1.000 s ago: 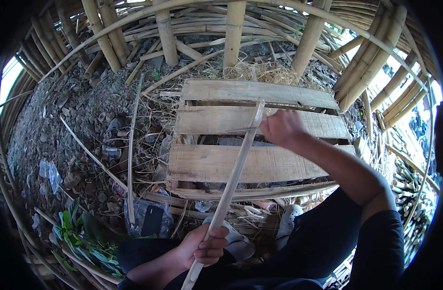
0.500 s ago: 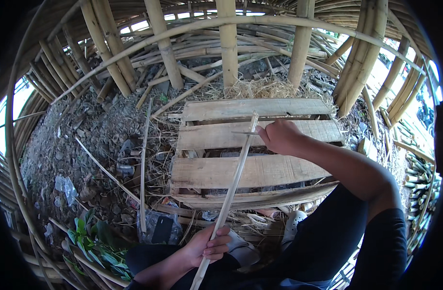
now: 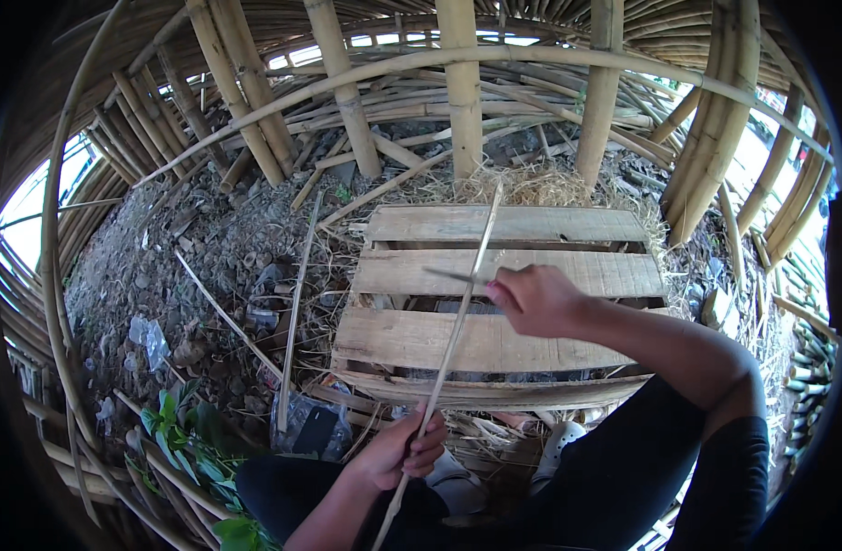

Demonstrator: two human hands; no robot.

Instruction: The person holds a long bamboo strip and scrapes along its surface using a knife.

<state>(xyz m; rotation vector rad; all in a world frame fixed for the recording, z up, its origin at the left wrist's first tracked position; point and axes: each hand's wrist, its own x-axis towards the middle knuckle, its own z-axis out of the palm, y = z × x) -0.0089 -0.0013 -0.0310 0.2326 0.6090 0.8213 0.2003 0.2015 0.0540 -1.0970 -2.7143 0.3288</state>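
A long pale bamboo strip point(image 3: 456, 335) slants from my lap up over a low slatted wooden table point(image 3: 586, 342). My left hand point(image 3: 398, 452) is closed around its lower part, near my knee. My right hand point(image 3: 538, 299) is a fist over the table, gripping a knife point(image 3: 450, 275) whose handle is hidden in the fingers. The thin blade points left and crosses the strip, apparently touching it, some way below its far end.
Two more thin bamboo strips point(image 3: 299, 312) lie on the littered ground left of the table. A dark phone-like object point(image 3: 314, 430) rests on clear plastic near my left knee, beside green leaves point(image 3: 186, 441). Bamboo posts point(image 3: 462, 101) and a curved pole point(image 3: 531, 57) stand beyond the table.
The knife has moved down the strip, toward me. The strip now shows a narrower side, as if turned in my left hand. The whole view has shifted slightly.
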